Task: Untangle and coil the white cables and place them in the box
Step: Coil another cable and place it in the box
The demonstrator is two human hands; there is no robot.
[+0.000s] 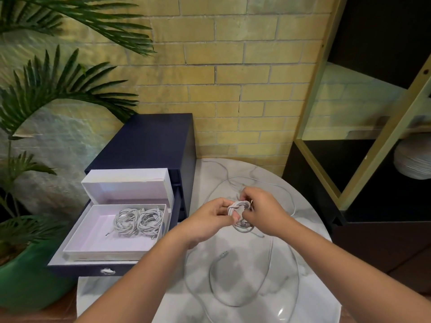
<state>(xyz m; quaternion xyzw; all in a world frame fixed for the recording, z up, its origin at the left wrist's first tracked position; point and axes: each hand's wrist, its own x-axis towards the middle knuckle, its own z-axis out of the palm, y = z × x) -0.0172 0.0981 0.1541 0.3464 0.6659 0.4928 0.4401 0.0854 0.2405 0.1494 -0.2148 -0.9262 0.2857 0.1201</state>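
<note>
- We see both hands meet above the round marble table. The left hand and the right hand each curl their fingers round a small bundle of white cable and pinch it from either side.
- The bundle is a tight loop with turns wrapped across it. A lower loop hangs under the fingers, close above the tabletop.
- Loose white cable lies on the table in wide loops, some nearer us and some beyond the hands. We cannot tell whether it is one cable or several.
- We count one plug end, lying inside the near loops.
- To the left, the white box sits in the open drawer of a dark blue cabinet beside the table.
- In the box we count two finished coils, a left coil and a right coil. They touch each other at the box's right end.
- A white lid stands upright just behind the box.
- The drawer front carries one metal pull.
- The left forearm crosses in front of the drawer's near right corner and hides it.
- Around the table are a palm in a green pot at the left and a yellow brick wall behind.
- At the right is a dark shelf unit with a gold frame, holding one white ribbed vase.
</note>
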